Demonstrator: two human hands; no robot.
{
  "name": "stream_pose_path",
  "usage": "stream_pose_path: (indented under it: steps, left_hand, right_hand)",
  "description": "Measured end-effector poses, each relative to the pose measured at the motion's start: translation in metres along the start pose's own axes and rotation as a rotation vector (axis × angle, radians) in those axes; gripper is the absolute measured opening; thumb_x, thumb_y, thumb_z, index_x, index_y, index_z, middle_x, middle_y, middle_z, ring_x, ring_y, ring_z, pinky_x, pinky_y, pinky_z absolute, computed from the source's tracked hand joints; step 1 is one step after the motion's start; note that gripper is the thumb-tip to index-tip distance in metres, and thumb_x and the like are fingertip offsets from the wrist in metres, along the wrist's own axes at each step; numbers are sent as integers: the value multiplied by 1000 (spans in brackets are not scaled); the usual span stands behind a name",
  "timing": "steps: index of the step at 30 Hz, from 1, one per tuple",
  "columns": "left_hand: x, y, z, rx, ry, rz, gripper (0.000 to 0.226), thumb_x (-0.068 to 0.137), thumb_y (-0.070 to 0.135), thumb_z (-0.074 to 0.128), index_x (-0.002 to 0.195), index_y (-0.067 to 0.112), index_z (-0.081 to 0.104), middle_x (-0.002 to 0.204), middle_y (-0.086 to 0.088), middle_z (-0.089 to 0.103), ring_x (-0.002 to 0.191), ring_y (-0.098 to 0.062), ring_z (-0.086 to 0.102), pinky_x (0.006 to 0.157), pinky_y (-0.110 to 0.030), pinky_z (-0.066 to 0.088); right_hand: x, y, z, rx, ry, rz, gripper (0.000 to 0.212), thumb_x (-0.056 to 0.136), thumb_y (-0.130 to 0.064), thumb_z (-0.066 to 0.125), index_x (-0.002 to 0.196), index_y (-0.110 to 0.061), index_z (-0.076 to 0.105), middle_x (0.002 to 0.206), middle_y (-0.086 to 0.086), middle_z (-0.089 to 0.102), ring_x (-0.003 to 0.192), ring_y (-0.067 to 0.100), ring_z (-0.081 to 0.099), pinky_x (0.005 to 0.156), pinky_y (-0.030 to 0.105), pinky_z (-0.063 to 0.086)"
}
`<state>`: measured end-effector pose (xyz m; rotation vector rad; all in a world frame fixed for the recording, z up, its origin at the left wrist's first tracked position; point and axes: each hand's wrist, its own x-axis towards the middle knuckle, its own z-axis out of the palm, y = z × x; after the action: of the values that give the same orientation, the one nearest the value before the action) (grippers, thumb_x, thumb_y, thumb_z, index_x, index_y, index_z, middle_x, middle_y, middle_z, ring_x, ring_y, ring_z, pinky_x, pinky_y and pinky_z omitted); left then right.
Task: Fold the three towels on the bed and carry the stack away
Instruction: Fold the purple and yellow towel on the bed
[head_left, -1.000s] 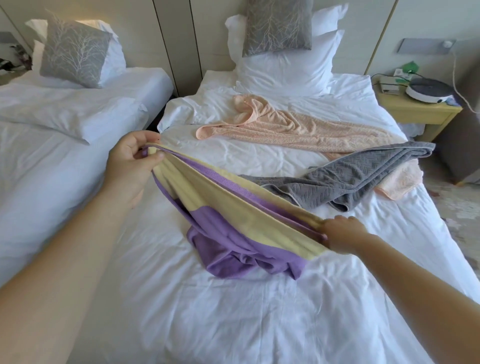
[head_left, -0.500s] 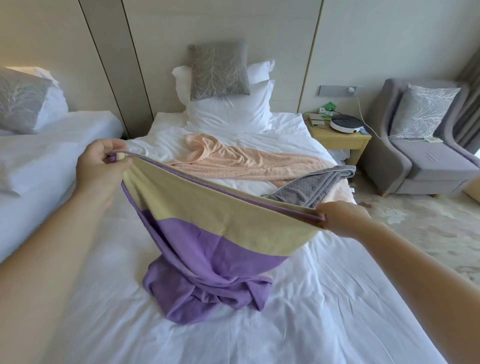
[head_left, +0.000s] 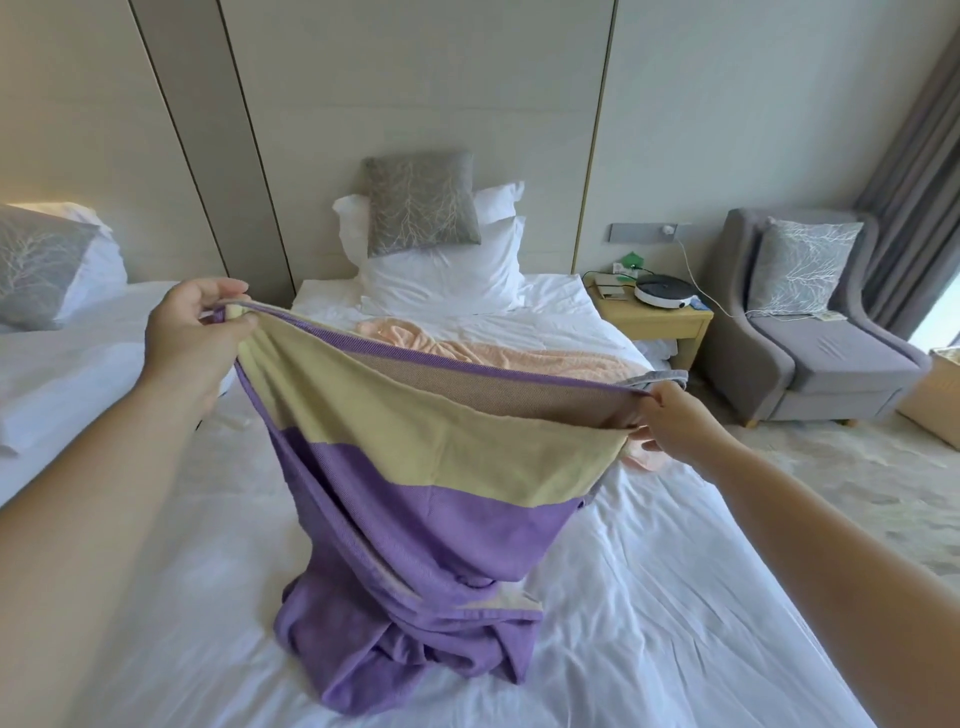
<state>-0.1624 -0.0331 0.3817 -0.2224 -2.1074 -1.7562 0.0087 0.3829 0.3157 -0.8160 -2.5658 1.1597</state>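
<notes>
The left hand (head_left: 195, 332) pinches one top corner of the purple towel (head_left: 415, 519), with thumb and fingers closed on the edge. A second ago this corner was low, near the bed (head_left: 675, 597). Now it is up high. The towel has come up with it, so much more of it hangs in the air than before. Only the bottom end still sits in a heap on the bed, near the person.

The towel has a wide yellow band at the top and purple below it. It is doubled along the top, and the two layers gape open a bit in the middle. It sags between the hands and is not pulled flat yet. The bottom heap is twisted and wrinkled.

The right hand (head_left: 675, 421) pinches the other top corner, with its fingers closed on the cloth. It is a bit lower than the left hand. The two hands are wide apart.

I think this is the start of the first fold. Lifting lets the towel hang down, so it can be shaken straight. No towel is folded yet.

Behind the purple towel, the pink towel (head_left: 519, 353) lies spread across the bed. Only a small bit of the grey towel (head_left: 667, 376) peeks out just above the right hand. Both wait their turn.
</notes>
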Motion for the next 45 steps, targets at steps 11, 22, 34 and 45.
stream_pose_path:
  steps: [11,22,34,45]
  left_hand:
    - [6,4,12,-45,5,12,40,82,-4,60,84,35,59,87,17,59,70,4,53,62,-7,45]
    - [-14,-5,39,32,-28,20,32,82,-5,57,102,20,61,86,18,58,63,12,54,57,0,41]
    - [2,-26,8,30,14,-54,33,80,0,60,97,28,63,87,13,60,72,0,53,66,-13,46]
    - [-4,-22,5,88,21,-68,34,78,3,61,86,36,62,97,5,63,80,-8,56,71,-20,46]
  right_hand:
    - [-16,18,-9,-317,-282,-183,10,88,-19,62,87,-12,69,78,9,71,73,23,67,74,36,53]
    - [-46,63,24,-841,-641,-225,21,91,-34,54,78,-20,46,87,1,56,80,16,49,70,28,38]
    - [-56,76,23,-167,-219,-502,14,82,-4,69,85,-18,68,77,-13,58,70,8,55,66,22,41]
    - [-62,106,74,-986,-464,-509,48,89,-46,54,133,-36,37,122,-6,46,110,20,50,88,33,36]
